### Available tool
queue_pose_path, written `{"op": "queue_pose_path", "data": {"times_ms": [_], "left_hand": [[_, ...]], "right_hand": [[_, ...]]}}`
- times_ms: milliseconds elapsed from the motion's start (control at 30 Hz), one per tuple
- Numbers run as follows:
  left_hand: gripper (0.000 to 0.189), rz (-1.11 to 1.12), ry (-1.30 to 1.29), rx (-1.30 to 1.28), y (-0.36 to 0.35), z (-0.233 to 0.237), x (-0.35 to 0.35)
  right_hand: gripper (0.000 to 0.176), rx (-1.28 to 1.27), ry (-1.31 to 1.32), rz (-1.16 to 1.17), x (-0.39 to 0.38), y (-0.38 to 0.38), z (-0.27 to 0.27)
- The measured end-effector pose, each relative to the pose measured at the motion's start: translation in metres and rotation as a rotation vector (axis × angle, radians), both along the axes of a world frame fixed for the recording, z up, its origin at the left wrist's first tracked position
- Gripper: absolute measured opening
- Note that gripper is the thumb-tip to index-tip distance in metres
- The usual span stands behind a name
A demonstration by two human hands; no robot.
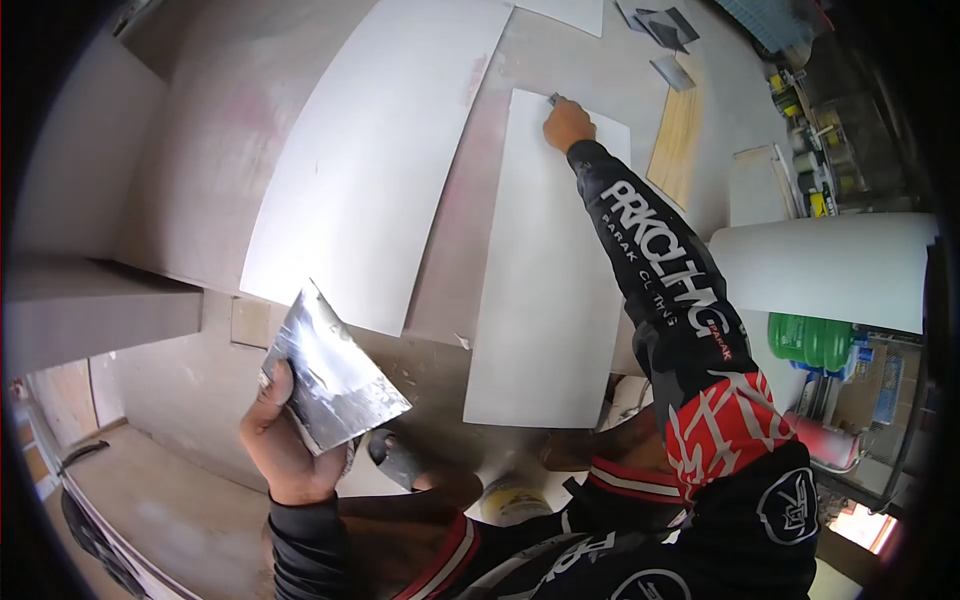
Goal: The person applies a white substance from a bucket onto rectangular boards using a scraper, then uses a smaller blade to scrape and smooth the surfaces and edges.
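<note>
My left hand [275,435] holds a shiny, roughly square metal plate [338,370] tilted up at the lower left, thumb on its near edge. Whitish smears show on the plate's face and edge. Stretched far forward, my right hand [570,125] is closed at the far end of a long narrow white board [545,270]. A small grey scraper [556,98] pokes out of its fingers close to the board's surface; most of it is hidden by the hand. The board lies flat, its near end toward my knees.
A wider white panel [380,150] lies to the left on the dusty table [200,180]. Dark flat sheets [668,28] and a wooden strip [677,140] are at the far right. A curved white panel [825,270], a green container [812,342] and shelved cans stand right. A bucket [513,500] sits below.
</note>
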State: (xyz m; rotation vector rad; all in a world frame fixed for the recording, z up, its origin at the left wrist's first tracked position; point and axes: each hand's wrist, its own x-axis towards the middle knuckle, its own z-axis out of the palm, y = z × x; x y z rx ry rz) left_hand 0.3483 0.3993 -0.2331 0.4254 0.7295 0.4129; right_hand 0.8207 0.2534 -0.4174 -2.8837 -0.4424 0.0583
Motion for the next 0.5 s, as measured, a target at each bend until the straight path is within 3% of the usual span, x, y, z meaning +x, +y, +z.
{"op": "queue_pose_path", "data": {"times_ms": [167,233,367,500], "left_hand": [[0.035,-0.059,-0.039,-0.022,0.000,-0.002,0.018],[0.035,-0.051,-0.019,-0.030,0.000,-0.004,0.020],[0.034,-0.060,-0.031,-0.032,0.000,-0.003,0.020],[0.034,-0.042,0.005,-0.009,-0.001,-0.003,0.018]], "right_hand": [[0.041,-0.107,0.075,-0.025,-0.013,0.039,0.021],[0.040,-0.090,0.133,0.194,-0.017,0.040,0.028],[0.033,0.037,0.004,0.030,-0.005,0.029,0.017],[0.035,0.041,0.050,0.052,0.002,0.033,0.008]]}}
